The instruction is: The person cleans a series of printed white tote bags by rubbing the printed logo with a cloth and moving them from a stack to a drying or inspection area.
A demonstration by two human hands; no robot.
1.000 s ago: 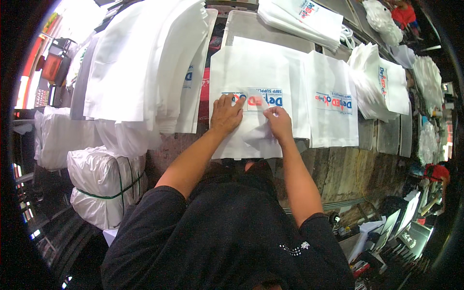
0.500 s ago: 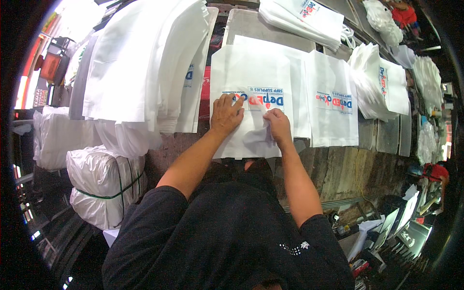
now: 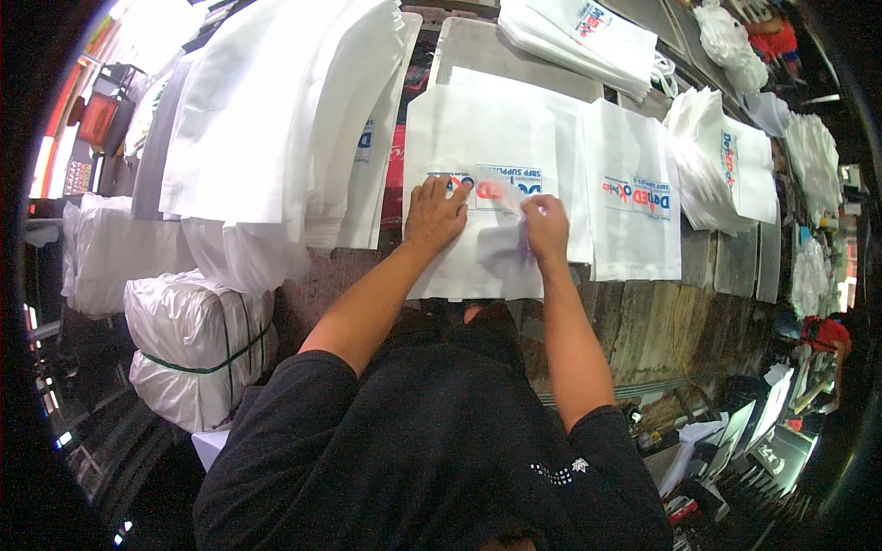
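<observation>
A white bag (image 3: 478, 262) printed in blue and red lies before me. My left hand (image 3: 436, 211) rests on it at the print's left, fingers down and slightly apart. My right hand (image 3: 544, 220) pinches the edge of a thin translucent film (image 3: 503, 196) lifted slightly over the print. More white bags (image 3: 634, 147) lie under and to the right of this one, one showing a similar print.
Stacks of white bags stand at left (image 3: 239, 119), back (image 3: 565, 50) and right (image 3: 703, 165) on grey boards (image 3: 478, 46). A strapped white bale (image 3: 188, 349) is at lower left. At far right is a person in red (image 3: 825, 335); tools (image 3: 680, 510) sit lower right.
My right hand has moved to the right and slightly up with the film in its fingers. My left hand has stayed on the print's left side, shifting slightly.
</observation>
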